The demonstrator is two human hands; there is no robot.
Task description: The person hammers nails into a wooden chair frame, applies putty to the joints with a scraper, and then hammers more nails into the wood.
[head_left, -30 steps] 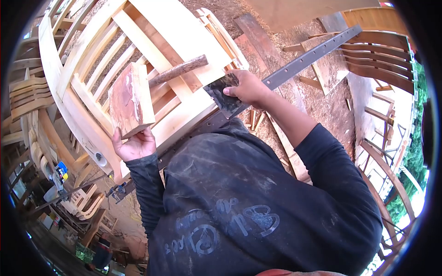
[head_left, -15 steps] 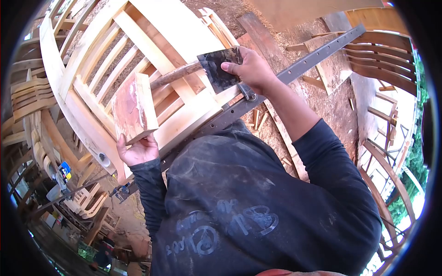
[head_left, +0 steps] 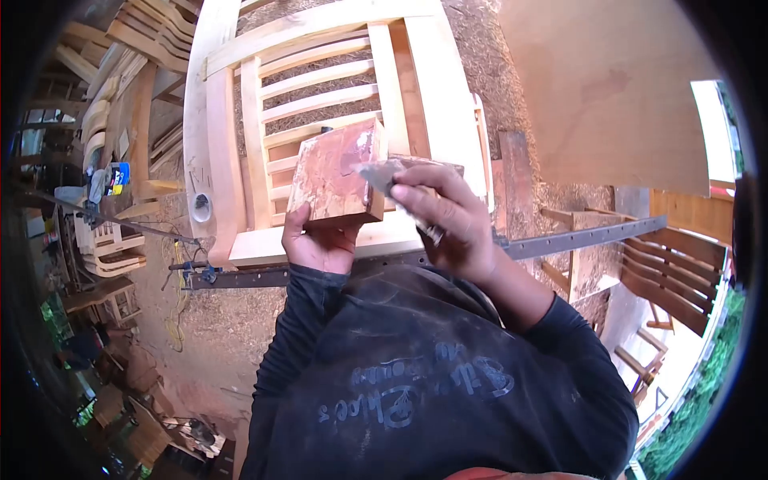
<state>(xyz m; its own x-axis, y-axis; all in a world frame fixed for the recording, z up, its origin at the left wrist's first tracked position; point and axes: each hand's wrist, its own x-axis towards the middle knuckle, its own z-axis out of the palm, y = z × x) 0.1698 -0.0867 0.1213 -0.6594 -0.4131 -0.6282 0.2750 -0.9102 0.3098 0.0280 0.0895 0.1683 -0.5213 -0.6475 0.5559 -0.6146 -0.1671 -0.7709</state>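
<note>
My left hand [head_left: 322, 246] grips a thick wooden block [head_left: 332, 176] from below, thumb on its near face and fingers under its bottom edge. Pale, patchy residue marks the block's reddish face. My right hand [head_left: 456, 220] pinches a thin flat plate [head_left: 380, 174], tilted nearly edge-on, its grey tip overlapping the block's right edge in this view. A brown stick [head_left: 444, 166] shows partly behind my right fingers. Beneath both hands lies a pale wooden slatted frame [head_left: 316, 36].
A long perforated metal clamp bar [head_left: 568, 242] runs along the frame's near edge, with a blue clamp part [head_left: 206, 274] at its left. A large board [head_left: 608, 88] stands upper right. Dark slatted pieces [head_left: 672, 272] are at right. Sawdust covers the ground [head_left: 232, 320].
The dark plate in my right hand has swung from facing the camera, apart from the block, to nearly edge-on at its right edge. The block has moved right in view as the camera turned.
</note>
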